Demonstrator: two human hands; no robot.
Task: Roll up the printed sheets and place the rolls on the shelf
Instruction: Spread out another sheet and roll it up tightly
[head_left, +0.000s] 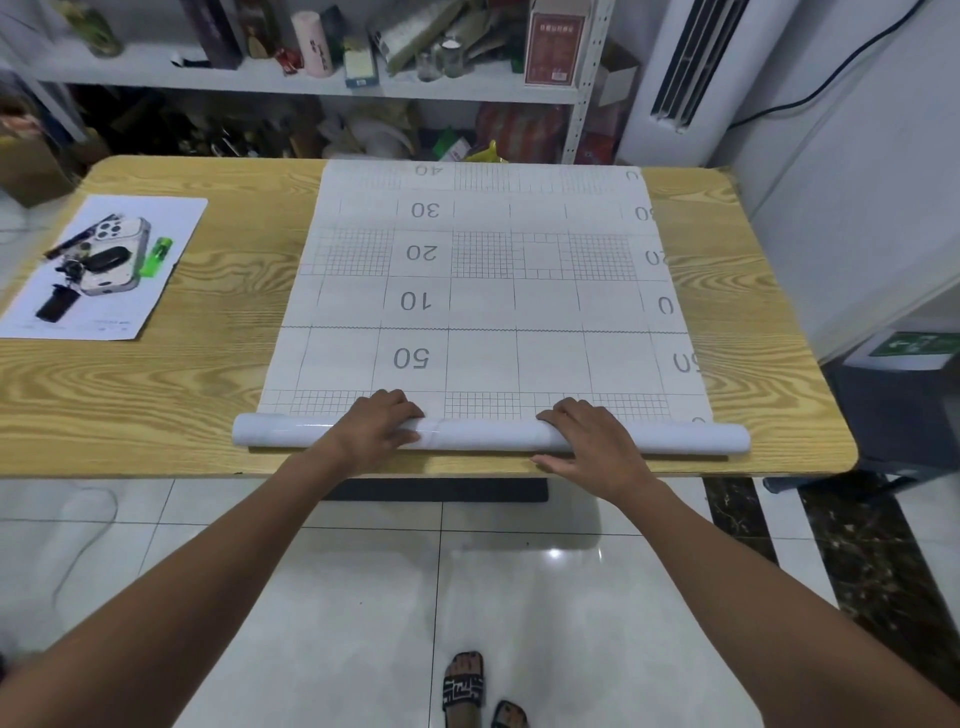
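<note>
pressing palms-down on the roll (488, 435), left hand (375, 422) and right hand (592, 439) curl fingers over it.

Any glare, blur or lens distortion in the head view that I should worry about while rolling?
Head view: wide-angle bends the table edges; glare spot on the floor tile and a sheen along the roll; the shelf is soft; both hands and the sheet are sharp.

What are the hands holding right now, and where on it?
Both hands rest on the roll at the sheet's near edge: left hand left of the middle, right hand right of it, fingers draped over the top.
</note>
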